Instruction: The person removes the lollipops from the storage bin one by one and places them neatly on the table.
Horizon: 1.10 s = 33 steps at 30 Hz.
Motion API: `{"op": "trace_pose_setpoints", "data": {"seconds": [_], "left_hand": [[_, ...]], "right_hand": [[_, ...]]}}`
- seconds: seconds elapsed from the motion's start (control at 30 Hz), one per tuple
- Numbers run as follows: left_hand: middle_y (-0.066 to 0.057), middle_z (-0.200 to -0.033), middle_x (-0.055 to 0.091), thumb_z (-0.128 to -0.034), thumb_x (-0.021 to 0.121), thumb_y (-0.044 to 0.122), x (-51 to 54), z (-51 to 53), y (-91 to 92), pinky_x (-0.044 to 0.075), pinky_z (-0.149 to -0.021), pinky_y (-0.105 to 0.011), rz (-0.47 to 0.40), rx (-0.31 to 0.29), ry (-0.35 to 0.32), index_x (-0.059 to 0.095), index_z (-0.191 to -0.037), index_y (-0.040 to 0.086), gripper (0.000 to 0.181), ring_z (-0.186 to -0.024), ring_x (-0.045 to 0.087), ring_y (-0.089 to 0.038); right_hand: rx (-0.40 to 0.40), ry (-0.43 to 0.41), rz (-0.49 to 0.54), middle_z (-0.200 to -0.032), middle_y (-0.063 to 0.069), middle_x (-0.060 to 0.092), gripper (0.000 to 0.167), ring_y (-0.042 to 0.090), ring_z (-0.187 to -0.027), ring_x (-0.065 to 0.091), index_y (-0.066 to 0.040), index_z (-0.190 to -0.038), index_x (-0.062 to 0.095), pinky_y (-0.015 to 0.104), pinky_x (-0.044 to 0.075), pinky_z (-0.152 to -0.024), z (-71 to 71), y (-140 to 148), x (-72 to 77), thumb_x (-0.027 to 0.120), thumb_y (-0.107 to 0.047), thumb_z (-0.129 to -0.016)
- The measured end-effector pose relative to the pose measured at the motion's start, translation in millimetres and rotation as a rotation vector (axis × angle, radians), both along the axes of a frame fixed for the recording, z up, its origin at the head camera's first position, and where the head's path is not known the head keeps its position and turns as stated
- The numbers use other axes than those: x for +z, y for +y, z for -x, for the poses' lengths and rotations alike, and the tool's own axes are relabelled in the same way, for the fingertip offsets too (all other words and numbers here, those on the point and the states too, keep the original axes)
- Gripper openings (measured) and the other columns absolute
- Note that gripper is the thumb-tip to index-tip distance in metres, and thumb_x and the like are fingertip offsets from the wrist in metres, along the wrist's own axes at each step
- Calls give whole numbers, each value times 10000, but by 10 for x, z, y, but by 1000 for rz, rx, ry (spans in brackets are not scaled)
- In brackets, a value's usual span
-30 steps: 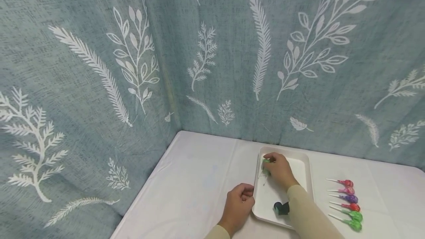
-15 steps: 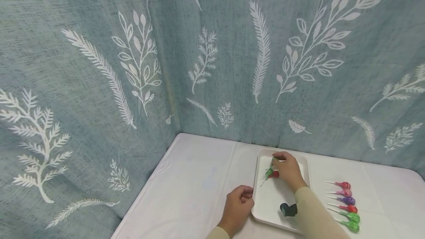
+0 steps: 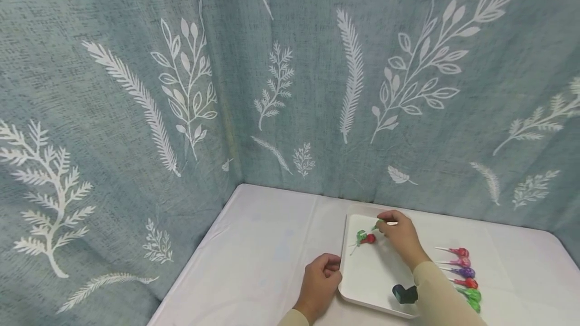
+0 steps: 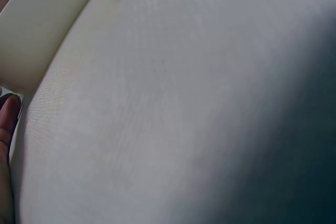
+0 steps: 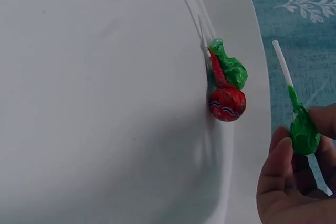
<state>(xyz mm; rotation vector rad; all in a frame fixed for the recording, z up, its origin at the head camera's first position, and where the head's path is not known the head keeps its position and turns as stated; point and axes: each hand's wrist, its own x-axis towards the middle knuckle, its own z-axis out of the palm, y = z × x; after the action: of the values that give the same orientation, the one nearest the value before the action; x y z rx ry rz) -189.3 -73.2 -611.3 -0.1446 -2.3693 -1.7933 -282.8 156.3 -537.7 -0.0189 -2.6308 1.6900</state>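
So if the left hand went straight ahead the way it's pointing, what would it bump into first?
Probably the side of the white tray. The left hand is right beside it, perhaps already touching; the pictures don't make that clear.

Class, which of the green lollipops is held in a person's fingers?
The green lollipop pinched in the right hand. A second green one lies beside a red lollipop in the tray; two green ones lie outside it.
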Motion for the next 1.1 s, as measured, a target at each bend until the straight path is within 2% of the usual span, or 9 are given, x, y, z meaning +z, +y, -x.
{"op": "trace_pose_setpoints", "data": {"seconds": [0.2, 0.37, 0.63, 0.9, 1.1], "left_hand": [[43, -987, 755, -834, 673, -14, -27, 13, -1, 575, -739, -245, -9, -10, -2, 785, -1114, 51, 309, -812, 666, -70], [34, -977, 752, -840, 678, -6, -24, 6, 0, 576, -723, -246, -14, -11, -4, 782, -1115, 42, 298, -793, 667, -75], [63, -978, 746, -847, 680, 6, -53, 23, -12, 582, -727, -253, 0, -3, -1, 782, -1116, 61, 292, -795, 670, -73], [45, -985, 749, -848, 675, 9, -30, 25, -6, 580, -733, -251, -2, -11, -3, 777, -1121, 46, 294, -806, 670, -87], [37, -988, 755, -847, 679, 4, -12, 28, 5, 576, -729, -245, 4, -4, 1, 779, -1118, 56, 293, -804, 667, -80]], "right_hand": [[13, -7, 15, -1243, 197, 626, 316, 292, -1075, 625, 97, -1287, 663, 348, 586, -879, -96, 27, 9, 680, -86, -1030], [19, -20, 36, -1205, 181, 628, 313, 288, -1049, 682, 100, -1276, 641, 394, 604, -904, -168, 53, 12, 691, -81, -1026], [18, -12, 29, -1168, 139, 653, 318, 248, -969, 703, 67, -1304, 677, 325, 571, -805, -278, 117, 21, 688, -116, -1045], [8, -29, 83, -1213, 173, 654, 317, 267, -1018, 714, 97, -1283, 650, 330, 615, -873, -360, 202, 25, 707, -95, -1037], [3, -35, 110, -1187, 183, 656, 277, 281, -1049, 733, 94, -1260, 617, 309, 614, -883, -386, 274, 36, 693, -57, -1039]]}}
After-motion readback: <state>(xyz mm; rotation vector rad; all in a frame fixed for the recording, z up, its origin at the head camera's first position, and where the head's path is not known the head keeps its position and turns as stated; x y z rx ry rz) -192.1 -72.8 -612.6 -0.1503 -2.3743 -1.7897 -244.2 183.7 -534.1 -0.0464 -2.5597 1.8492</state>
